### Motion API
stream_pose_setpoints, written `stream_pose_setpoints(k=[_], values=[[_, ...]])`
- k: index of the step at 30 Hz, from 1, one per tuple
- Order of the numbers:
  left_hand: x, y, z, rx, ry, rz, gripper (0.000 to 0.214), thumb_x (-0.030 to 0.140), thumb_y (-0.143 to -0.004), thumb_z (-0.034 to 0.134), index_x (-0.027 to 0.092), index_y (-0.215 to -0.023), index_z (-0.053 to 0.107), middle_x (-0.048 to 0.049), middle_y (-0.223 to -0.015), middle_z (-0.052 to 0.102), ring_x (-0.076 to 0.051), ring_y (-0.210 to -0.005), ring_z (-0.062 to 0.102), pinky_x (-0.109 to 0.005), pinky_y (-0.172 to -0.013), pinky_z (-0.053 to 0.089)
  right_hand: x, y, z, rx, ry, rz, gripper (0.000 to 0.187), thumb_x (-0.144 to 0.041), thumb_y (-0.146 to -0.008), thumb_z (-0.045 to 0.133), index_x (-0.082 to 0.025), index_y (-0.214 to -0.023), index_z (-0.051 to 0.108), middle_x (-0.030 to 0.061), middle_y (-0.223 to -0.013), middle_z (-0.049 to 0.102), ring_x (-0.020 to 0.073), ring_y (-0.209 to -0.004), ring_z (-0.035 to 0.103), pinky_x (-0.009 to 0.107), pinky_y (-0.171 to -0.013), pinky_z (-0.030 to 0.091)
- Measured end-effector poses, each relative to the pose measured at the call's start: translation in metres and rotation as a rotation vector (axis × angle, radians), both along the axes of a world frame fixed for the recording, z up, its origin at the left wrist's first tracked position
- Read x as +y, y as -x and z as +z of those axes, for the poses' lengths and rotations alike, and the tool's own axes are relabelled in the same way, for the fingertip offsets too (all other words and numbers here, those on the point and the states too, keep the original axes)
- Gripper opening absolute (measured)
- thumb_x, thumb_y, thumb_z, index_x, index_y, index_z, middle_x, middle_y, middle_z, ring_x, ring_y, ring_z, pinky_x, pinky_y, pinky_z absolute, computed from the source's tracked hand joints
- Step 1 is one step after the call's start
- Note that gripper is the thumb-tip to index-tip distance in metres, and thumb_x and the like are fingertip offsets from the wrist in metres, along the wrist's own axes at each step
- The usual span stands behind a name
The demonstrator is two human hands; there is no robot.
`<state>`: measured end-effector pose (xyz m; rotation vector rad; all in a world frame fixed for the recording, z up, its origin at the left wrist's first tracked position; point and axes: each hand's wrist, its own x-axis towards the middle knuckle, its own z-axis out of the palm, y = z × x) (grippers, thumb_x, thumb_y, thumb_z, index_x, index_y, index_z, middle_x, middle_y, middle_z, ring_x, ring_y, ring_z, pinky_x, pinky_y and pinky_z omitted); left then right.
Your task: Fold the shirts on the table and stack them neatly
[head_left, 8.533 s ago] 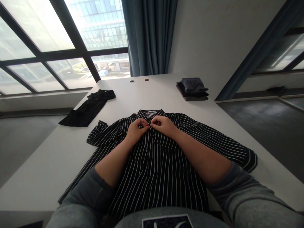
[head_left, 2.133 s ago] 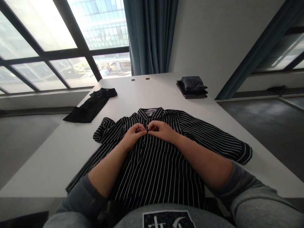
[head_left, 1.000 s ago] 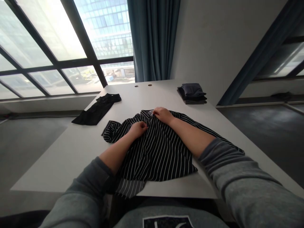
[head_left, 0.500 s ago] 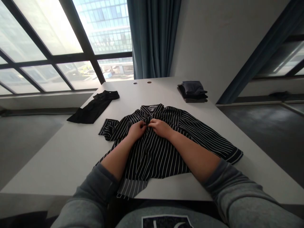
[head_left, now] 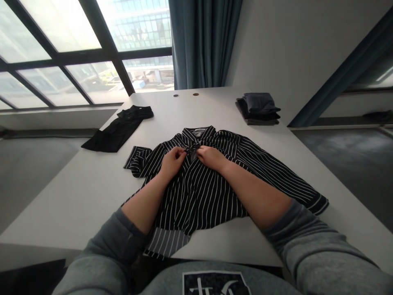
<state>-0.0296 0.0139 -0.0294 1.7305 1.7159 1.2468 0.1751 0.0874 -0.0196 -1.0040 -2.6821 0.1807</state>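
"While you're bent over that black-and-white striped shirt (head_left: 204,196), what do your hands have hold of?"

"My left hand (head_left: 173,160) and my right hand (head_left: 211,158) are both curled, neither released, with the fingertips closing on the front placket (head_left: 192,152) just below the collar. They almost meet there, but I can't make out a button between them."

"Where's the shirt lying, and what looks done?"

"It lies on the white table (head_left: 92,196) straight in front of me, with its collar (head_left: 198,132) at 12 o'clock. Nearest me, at 6 o'clock, the hem is rumpled and a paler striped underside (head_left: 166,241) shows. From my wrists down the front looks closed, though I can't tell whether every button is fastened."

"And what looks left?"

"The placket under my fingers seems unsettled, the hem lies crooked, and neither sleeve is folded in. The sleeve at 9 o'clock ends in a bunched cuff (head_left: 138,160), while the other stretches out to a cuff (head_left: 319,205) at about 4 o'clock. Farther off, a black garment (head_left: 118,131) lies loosely at 11 o'clock and a folded stack of dark clothes (head_left: 258,108) sits at 1 o'clock."
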Motion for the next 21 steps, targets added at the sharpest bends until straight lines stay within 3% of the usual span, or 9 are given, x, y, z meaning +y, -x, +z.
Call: stream_pose_setpoints(k=[5, 7, 12, 16, 21], values=[[0.000, 0.003, 0.001, -0.058, -0.022, 0.036, 0.006, 0.027, -0.091, 0.064, 0.021, -0.092, 0.066, 0.0010, -0.083, 0.068, -0.016, -0.077, 0.062, -0.029, -0.078, 0.047, -0.007, -0.015, 0.017, 0.315, -0.051, 0.269, 0.013, -0.012, -0.095, 0.056, -0.019, -0.094, 0.067, 0.0097, -0.122, 0.066, 0.0194, -0.099, 0.067, 0.031, -0.086, 0.054], [-0.001, 0.000, 0.002, -0.059, -0.022, 0.010, 0.007, 0.027, -0.091, 0.064, 0.021, -0.094, 0.066, 0.0014, -0.082, 0.068, -0.015, -0.075, 0.061, -0.029, -0.077, 0.048, -0.010, -0.017, 0.022, 0.437, -0.049, 0.322, 0.015, -0.009, -0.092, 0.056, -0.020, -0.094, 0.066, 0.0079, -0.120, 0.068, 0.0191, -0.099, 0.067, 0.031, -0.086, 0.054], [-0.009, -0.009, 0.006, -0.012, -0.018, -0.085, 0.008, 0.028, -0.090, 0.066, 0.022, -0.096, 0.068, 0.0008, -0.086, 0.072, -0.016, -0.079, 0.066, -0.029, -0.079, 0.051, -0.013, -0.012, 0.018, 0.536, 0.010, 0.297, 0.014, -0.009, -0.087, 0.060, -0.020, -0.092, 0.067, 0.0004, -0.083, 0.069, 0.0147, -0.073, 0.063, 0.028, -0.074, 0.052], [-0.014, -0.015, 0.010, 0.032, -0.003, -0.138, 0.008, 0.027, -0.090, 0.065, 0.023, -0.095, 0.070, 0.0012, -0.086, 0.074, -0.016, -0.078, 0.068, -0.027, -0.075, 0.051, -0.014, -0.007, 0.013, 0.615, -0.007, 0.353, 0.012, -0.012, -0.093, 0.060, -0.020, -0.095, 0.069, 0.0021, -0.090, 0.070, 0.0151, -0.080, 0.066, 0.028, -0.077, 0.054], [-0.017, -0.017, 0.016, 0.113, 0.002, -0.065, 0.009, 0.025, -0.091, 0.063, 0.022, -0.088, 0.071, 0.0007, -0.084, 0.074, -0.016, -0.076, 0.067, -0.028, -0.075, 0.050, -0.016, -0.007, 0.018, 0.684, -0.064, 0.334, 0.012, -0.016, -0.097, 0.059, -0.022, -0.097, 0.069, 0.0044, -0.096, 0.072, 0.0178, -0.088, 0.069, 0.033, -0.083, 0.056]])
